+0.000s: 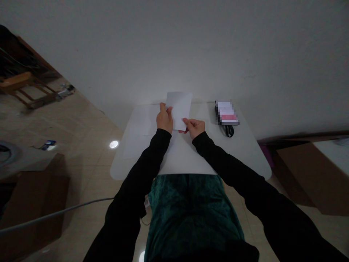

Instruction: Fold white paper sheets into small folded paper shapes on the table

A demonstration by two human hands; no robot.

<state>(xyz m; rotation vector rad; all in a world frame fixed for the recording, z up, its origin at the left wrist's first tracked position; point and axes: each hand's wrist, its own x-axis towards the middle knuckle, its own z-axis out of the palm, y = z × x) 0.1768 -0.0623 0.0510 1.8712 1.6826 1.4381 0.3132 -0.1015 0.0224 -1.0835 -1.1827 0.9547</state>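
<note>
A white sheet of paper [179, 107], small and rectangular, is held up over the table between my two hands. My left hand [165, 118] grips its left edge, with the thumb on the near face. At its lower right corner, my right hand [194, 127] pinches the paper between thumb and fingers. Whether the paper is folded or a single layer I cannot tell. More white paper [136, 140] lies flat on the left part of the white table [201, 160], partly under my left forearm.
A phone-like device [227, 112] with a blurred screen lies at the table's right, beside a coiled black cable [229, 131]. A wall rises behind the table. Cardboard boxes [313, 174] stand on the right and left; a wooden stool [19, 83] is at far left. A grey cable [60, 211] crosses lower left.
</note>
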